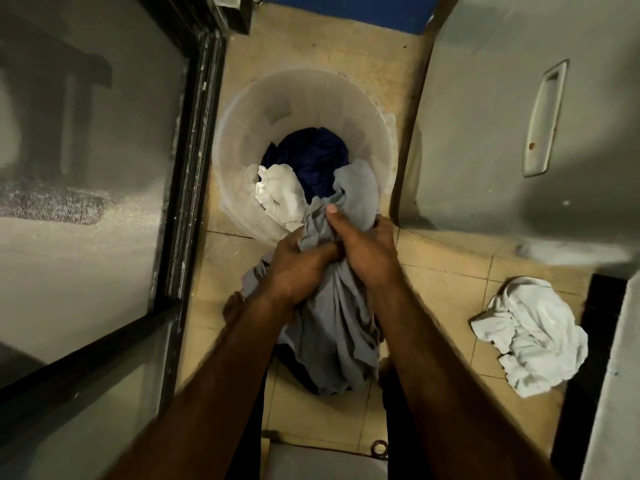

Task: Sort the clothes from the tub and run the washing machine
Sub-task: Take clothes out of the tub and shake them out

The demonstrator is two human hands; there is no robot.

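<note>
A translucent white tub [239, 133] stands on the tiled floor ahead of me. Inside it lie a dark blue garment [311, 154] and a white garment [280, 192]. My left hand [298, 268] and my right hand [363, 251] both grip a bunched grey garment [332, 334], side by side over the tub's near rim. One end of the grey cloth still reaches into the tub; the rest hangs down between my arms toward the floor.
A crumpled white garment [533, 334] lies on the floor at right. The grey washing machine [519, 116] with a recessed side handle stands right of the tub. A black-framed glass door [187, 168] bounds the left. My bare foot [235, 306] shows under my left forearm.
</note>
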